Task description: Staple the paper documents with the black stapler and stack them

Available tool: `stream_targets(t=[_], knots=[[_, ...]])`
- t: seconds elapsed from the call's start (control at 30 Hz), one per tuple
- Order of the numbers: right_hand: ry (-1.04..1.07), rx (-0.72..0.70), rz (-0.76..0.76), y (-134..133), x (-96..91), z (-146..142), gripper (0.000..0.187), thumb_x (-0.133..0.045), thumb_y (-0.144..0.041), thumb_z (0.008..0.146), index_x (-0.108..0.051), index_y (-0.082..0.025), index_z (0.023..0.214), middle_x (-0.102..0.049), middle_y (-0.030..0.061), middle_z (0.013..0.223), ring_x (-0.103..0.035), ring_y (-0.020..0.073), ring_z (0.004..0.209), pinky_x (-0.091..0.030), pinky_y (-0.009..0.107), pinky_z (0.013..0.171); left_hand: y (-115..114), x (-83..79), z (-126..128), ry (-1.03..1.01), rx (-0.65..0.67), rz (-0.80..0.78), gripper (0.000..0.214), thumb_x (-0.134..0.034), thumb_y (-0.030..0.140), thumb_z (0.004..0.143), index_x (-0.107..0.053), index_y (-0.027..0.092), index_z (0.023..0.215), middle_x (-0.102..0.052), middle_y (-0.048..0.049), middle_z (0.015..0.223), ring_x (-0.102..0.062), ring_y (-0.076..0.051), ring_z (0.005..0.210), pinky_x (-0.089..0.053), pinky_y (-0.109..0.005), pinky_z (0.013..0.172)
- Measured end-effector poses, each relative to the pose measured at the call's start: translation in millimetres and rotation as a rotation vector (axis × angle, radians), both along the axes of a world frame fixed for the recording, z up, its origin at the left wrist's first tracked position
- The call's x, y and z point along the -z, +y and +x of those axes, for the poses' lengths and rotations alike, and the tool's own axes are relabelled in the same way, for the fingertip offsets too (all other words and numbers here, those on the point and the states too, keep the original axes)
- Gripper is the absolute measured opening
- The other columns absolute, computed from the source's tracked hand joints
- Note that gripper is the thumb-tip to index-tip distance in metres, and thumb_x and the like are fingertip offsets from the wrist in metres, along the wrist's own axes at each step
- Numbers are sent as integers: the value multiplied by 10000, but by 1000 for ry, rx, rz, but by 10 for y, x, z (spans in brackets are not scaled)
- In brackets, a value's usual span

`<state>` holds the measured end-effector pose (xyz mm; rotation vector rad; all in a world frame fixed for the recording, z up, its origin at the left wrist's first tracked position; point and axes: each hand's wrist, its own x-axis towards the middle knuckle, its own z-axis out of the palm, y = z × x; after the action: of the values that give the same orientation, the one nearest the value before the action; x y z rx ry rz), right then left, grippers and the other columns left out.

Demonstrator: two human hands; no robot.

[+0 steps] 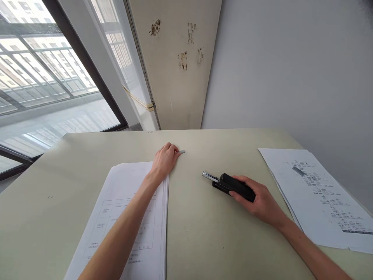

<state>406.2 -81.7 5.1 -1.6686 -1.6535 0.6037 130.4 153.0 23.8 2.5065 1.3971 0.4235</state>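
Here the left hand [165, 160] pinches one strip [182, 151], the right hand [264, 202] one stapler [237, 187].

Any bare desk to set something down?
Bare: table between left papers and stapler; left of those papers; beyond stapler to far edge.
Crowded: right hand near right papers; left hand with metal strip.

I see a black stapler [237, 187] with a bright silver rail [210, 177], and a silvery staple strip [182, 151]. The desk [192, 241] is pale greenish cream. The left paper stack [122, 182] is white, ruled in thin grey; the right paper stack [314, 210] is white with rows of dark print. Mottled brown patches [183, 61] mark the cream panel [175, 97]; the wall [285, 74] is plain bluish grey.
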Motion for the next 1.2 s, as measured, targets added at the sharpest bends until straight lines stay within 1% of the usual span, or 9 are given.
stream_targets(t=[0.17,0.37,0.47,0.6,0.7,0.83,1.0,1.1,1.2], knots=[[2,8,-12,1,-9,-3,333,-653,-493,1026,-643,-300,1297,-785,46,1173,-746,239,942,-621,359,811,-14,10,16,-5,-1,12,164,-565,358,1069,-669,233,1049,-687,-58,1152,-701,-232,999,-546,-369,891],[6,9,-13,4,-12,-7,338,-658,-494,1022,-647,-304,1302,-783,34,1172,-745,233,946,-618,341,799,-55,2,41,4,20,17,160,-583,366,1056,-669,234,1035,-688,-61,1155,-700,-238,1016,-547,-374,911],[5,3,-19,2,-7,-2,339,-659,-489,1025,-640,-306,1311,-780,36,1175,-740,230,939,-616,339,791,-99,-17,43,24,42,16,198,-622,426,1037,-668,234,1030,-693,-67,1149,-697,-255,1042,-539,-384,932],[5,-3,-12,-2,-9,2,330,-656,-478,1030,-637,-304,1309,-780,40,1181,-741,230,949,-613,339,804,-134,-74,32,61,89,-7,355,-666,541,999,-661,239,1185,-705,-66,1130,-701,-274,1057,-526,-392,956],[-3,4,-9,-2,-16,-2,331,-654,-482,1027,-642,-305,1307,-784,37,1176,-745,232,947,-616,335,795,-84,-142,13,101,130,-40,394,-611,485,1035,-620,255,1355,-701,-64,1160,-711,-264,1033,-517,-374,936],[5,8,-15,2,-18,-3,338,-662,-491,1018,-647,-315,1306,-788,29,1191,-752,231,964,-617,330,804,70,-235,1,168,254,-112,436,-547,394,1055,-574,344,1487,-679,-47,1203,-719,-221,943,-500,-322,836],[35,-17,-105,-20,-91,32,390,-653,-533,1014,-621,-342,1353,-768,31,1227,-738,240,983,-616,334,782,211,-281,10,196,358,-162,401,-521,444,1054,-645,332,1419,-679,-40,1126,-704,-210,877,-476,-311,772],[12,-14,-198,-74,-199,67,432,-653,-562,1006,-598,-379,1393,-752,22,1256,-724,241,985,-611,337,777,235,-267,-1,171,362,-160,372,-543,476,1045,-670,298,1346,-687,-28,1048,-696,-209,860,-472,-309,766],[-5,19,-236,-147,-264,102,416,-643,-571,1007,-610,-389,1379,-750,13,1259,-712,242,991,-603,338,790,250,-247,-17,137,347,-147,355,-585,498,1027,-681,256,1268,-691,-22,986,-689,-213,848,-471,-310,759]])
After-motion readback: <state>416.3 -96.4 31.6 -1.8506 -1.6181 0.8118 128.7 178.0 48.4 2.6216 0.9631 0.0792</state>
